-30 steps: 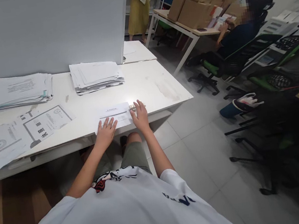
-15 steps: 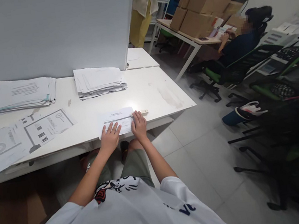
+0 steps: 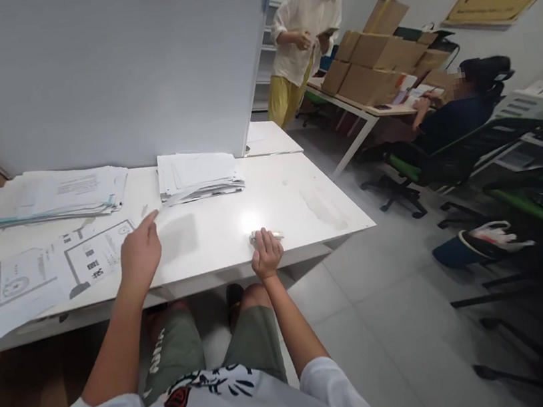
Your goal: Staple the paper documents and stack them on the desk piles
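Item one, going left to right: my left hand is raised over the white desk, fingers loosely curled, thumb and forefinger pinching the near edge of a thin sheet of paper that stretches from the fingertips towards the middle paper stack just beyond, with printed certificates lying flat to the hand's left. Item two: my right hand rests at the desk's front edge, fingers curled down, fingertips touching a small pale stapler-like tool just beyond them; I judge it steadied, not gripped.
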Available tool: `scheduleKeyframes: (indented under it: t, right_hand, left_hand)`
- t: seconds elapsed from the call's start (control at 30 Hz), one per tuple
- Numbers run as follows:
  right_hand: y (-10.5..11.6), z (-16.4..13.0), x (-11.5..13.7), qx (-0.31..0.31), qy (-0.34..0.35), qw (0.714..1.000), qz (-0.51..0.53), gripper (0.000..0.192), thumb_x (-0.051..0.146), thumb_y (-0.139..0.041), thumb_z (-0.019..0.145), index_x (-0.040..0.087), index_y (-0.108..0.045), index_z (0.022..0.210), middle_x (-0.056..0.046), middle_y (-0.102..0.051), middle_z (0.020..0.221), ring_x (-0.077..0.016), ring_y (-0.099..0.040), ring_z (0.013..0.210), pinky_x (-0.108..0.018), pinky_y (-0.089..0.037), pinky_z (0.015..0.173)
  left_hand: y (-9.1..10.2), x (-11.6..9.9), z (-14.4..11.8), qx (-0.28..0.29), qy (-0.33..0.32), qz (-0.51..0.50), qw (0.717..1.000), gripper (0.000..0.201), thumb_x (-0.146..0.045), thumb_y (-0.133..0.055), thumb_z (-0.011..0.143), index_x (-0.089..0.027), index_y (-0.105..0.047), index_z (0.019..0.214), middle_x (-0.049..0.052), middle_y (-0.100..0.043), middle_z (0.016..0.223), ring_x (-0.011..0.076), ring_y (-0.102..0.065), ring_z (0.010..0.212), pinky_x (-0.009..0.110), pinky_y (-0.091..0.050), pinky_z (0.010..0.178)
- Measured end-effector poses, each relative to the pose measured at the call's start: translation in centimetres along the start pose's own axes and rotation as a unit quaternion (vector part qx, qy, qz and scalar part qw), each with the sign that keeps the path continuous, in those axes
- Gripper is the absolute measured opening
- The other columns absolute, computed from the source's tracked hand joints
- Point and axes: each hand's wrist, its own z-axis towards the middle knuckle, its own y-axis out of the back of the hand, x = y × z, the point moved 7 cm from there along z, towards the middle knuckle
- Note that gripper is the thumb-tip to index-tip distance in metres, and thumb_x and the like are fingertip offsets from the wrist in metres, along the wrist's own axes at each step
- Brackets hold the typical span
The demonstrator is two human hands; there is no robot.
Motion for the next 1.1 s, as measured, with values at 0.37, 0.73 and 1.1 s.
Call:
scheduleKeyframes:
  t: [0.37,0.73,1.1]
  right_hand:
    - [0.7,0.3,1.1,-0.078,0.062,0.993,-0.056,0.055,0.029,-0.028,0.092,0.015,-0.064,0.132,-0.014,-0.065,0.131,-0.0268,-0.055,0.128,-0.039,-0.039,0.098]
    - [-1.0,-1.5,-1.6,0.027,-0.029,0.999,-0.015,0.063,0.042,-0.026,0.089,0.013,-0.068,0.127,-0.019,-0.065,0.129,-0.0335,-0.053,0.128,-0.049,-0.041,0.098]
    - [0.0,-1.6,-1.9,0.057,-0.029,0.998,-0.023,0.062,0.038,-0.027,0.088,0.009,-0.061,0.131,-0.023,-0.058,0.134,-0.0351,-0.047,0.133,-0.055,-0.04,0.1]
  left_hand:
    - [-14.1,-11.7,17.8,0.033,-0.209,0.064,0.975,0.053,-0.018,-0.031,0.096,-0.016,-0.047,0.146,0.01,-0.043,0.154,0.0304,-0.026,0.149,0.061,-0.006,0.121]
    - [-18.0,-8.7,14.7,0.153,-0.298,0.122,0.934,0.078,-0.049,-0.052,0.091,-0.011,-0.029,0.155,0.017,-0.016,0.164,0.0388,-0.003,0.152,0.062,0.004,0.119]
    - [-4.0,11.2,-4.9,0.121,-0.06,0.197,0.971,0.07,-0.045,-0.04,0.096,-0.003,-0.035,0.151,0.021,-0.026,0.16,0.0393,-0.014,0.15,0.06,-0.014,0.12]
